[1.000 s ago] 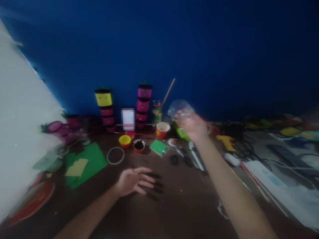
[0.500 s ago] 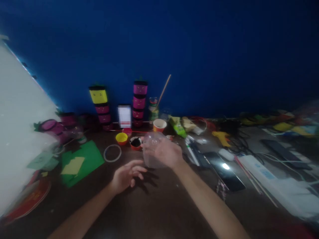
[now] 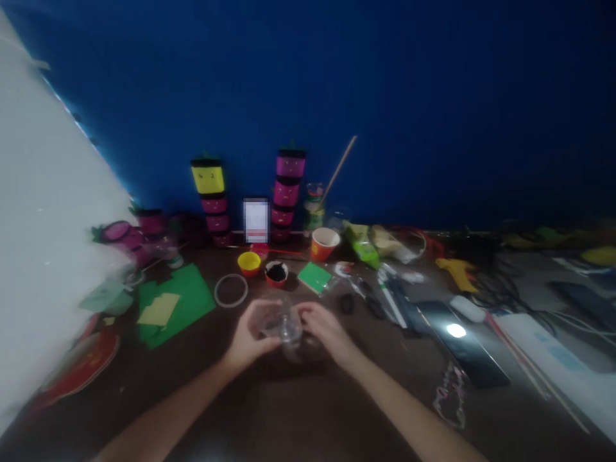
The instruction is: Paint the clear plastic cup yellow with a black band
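Between my two hands is a clear plastic container [image 3: 289, 326], blurred and see-through, so its exact shape is hard to make out. My left hand [image 3: 253, 333] wraps its thumb and fingers around the left side. At the right side, the bent fingers of my right hand [image 3: 323, 326] are closed on its edge. Just beyond the hands stand a small red-rimmed cup with black bits [image 3: 276, 274] and a yellow cup [image 3: 249, 264]. A green square pad [image 3: 315, 278] lies past my right hand.
Left are green sheets [image 3: 192, 295], a clear ring [image 3: 231, 290] and a red round fan-like object [image 3: 84, 366]. Stacked purple pots [image 3: 287, 192] and a paper cup [image 3: 324, 244] stand behind. Right are a phone [image 3: 469, 346], a yellow glue gun [image 3: 458, 274], a bead string [image 3: 451, 398] and a power strip [image 3: 553, 353].
The plastic container has come down and nearer, from the right hand alone into both hands. My left hand has closed around it. The green pad now shows, and the view has shifted slightly.
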### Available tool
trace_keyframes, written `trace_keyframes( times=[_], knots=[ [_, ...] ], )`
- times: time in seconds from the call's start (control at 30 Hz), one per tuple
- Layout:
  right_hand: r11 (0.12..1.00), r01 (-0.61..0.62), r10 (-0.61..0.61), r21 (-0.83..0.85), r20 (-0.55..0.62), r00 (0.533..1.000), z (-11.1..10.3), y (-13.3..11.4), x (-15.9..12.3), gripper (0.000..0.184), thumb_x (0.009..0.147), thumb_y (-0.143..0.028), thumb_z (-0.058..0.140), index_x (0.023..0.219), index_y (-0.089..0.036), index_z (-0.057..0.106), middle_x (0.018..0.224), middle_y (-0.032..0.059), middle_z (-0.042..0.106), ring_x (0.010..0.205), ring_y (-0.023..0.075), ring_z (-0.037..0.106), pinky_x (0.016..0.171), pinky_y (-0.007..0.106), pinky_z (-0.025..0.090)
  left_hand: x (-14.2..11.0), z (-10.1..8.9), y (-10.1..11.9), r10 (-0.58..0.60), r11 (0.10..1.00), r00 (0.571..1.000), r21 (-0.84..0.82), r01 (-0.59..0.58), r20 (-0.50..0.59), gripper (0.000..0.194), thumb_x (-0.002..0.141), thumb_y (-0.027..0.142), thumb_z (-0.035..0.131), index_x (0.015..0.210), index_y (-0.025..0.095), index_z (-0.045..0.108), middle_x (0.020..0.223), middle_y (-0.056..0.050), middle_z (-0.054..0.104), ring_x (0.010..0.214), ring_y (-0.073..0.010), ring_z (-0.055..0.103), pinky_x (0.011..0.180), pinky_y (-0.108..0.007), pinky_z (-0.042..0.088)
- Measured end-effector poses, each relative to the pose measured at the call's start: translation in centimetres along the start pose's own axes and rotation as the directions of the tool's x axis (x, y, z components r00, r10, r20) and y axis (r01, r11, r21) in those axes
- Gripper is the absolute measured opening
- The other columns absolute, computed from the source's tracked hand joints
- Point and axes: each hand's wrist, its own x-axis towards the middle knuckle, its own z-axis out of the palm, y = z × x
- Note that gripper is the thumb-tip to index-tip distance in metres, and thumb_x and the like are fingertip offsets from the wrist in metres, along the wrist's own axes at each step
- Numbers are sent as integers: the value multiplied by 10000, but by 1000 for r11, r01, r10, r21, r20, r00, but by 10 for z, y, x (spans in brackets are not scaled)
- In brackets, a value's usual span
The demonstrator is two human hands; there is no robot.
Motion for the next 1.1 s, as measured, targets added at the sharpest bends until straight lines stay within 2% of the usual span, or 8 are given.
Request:
trace_keyframes(
  times=[0.07,0.17,0.37,0.57,0.8,1.0,1.03,1.1],
  knots=[
    [930,185,-219,-319,-76,973,-12,-17,18,187,770,-381,615,872,-228,650,896,46,673,806,204,628,796,378,500,4,-4,-4,-14,1000,990,-28,10,-139,448,587,294,788,978,208,587,989,-47,662,980,-232,615,862,-335,466],
    [657,298,-421,-693,-9,907,-23,-46,59,189,837,-323,490,895,-215,634,920,65,672,863,225,625,821,409,488,7,-7,-7,-85,989,978,-134,60,-191,414,667,482,689,929,181,576,870,-55,671,831,-228,651,703,-328,506],
    [440,404,-373,-802,246,895,-2,-74,145,157,785,-129,530,844,-172,669,939,94,681,908,225,612,890,385,437,7,-8,-9,-49,999,993,12,50,-109,457,614,437,751,931,155,581,865,-70,660,833,-240,646,710,-341,520],
    [340,434,-250,-835,364,897,17,-62,183,188,726,-117,646,911,-140,671,957,110,694,889,219,635,840,326,463,12,-10,-12,-39,999,987,0,39,-159,462,628,493,721,908,147,595,851,-83,668,816,-248,649,658,-346,528],
    [392,368,-264,-843,280,923,21,-55,180,156,745,-64,590,846,-147,674,832,75,715,773,182,653,758,289,489,13,-6,-8,-115,987,982,-125,96,-153,491,579,489,761,887,143,600,826,-80,671,744,-223,656,608,-326,530],
    [541,343,-423,-768,104,900,9,-60,104,173,839,-193,483,925,-166,631,857,66,686,772,165,637,718,294,500,13,-5,-7,-125,979,977,-179,93,-171,512,559,504,769,877,147,589,817,-77,674,740,-219,664,575,-298,530],
    [598,341,-445,-725,54,894,7,-61,82,193,860,-233,454,954,-169,610,835,57,671,723,146,627,655,268,500,13,-5,-7,-128,979,977,-180,96,-171,506,561,498,770,877,147,589,813,-73,674,737,-215,665,583,-300,532],
    [868,350,-405,-352,-93,910,7,-65,35,185,824,-333,546,924,-185,597,740,22,622,552,104,543,490,217,434,13,-5,-6,-128,978,979,-182,98,-159,477,581,481,765,870,144,593,806,-68,672,729,-209,663,596,-307,534]
  ],
)
